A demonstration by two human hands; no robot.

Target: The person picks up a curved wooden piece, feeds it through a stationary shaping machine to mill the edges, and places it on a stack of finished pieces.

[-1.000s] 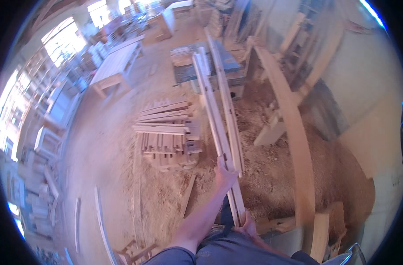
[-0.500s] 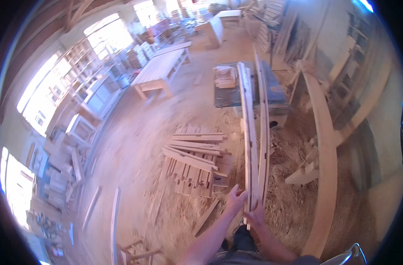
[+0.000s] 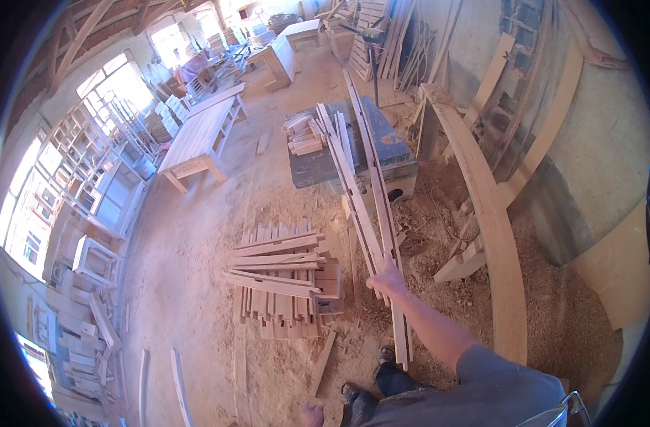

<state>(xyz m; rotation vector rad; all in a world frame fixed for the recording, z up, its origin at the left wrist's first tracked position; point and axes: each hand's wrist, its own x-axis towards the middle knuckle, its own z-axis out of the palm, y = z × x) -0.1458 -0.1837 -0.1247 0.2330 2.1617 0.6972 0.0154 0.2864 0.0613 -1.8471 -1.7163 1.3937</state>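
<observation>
Two long, narrow wooden bars with dark slots lie close together, their far ends over a dark-topped table [image 3: 314, 171]. My right hand [image 3: 387, 279] is closed over the left slotted bar [image 3: 352, 186], at the place where it meets the right slotted bar [image 3: 377, 167]. The near ends of the bars reach down beside my feet. My left hand [image 3: 312, 414] hangs low at the bottom edge, away from the bars, with its fingers too unclear to read. Short wooden blocks [image 3: 303, 136] are stacked on the dark table, left of the bars.
A pile of cut wooden pieces [image 3: 278, 281] lies on the dusty floor to the left. A long broad plank [image 3: 481, 206] slants along the right side. Farther off stand a wooden bench [image 3: 197, 146] and boards leaning on the wall. Loose strips [image 3: 179, 381] lie lower left.
My left hand has let go of the bars and dropped down to the left. My right hand has moved farther up along them. The view has swung to the right.
</observation>
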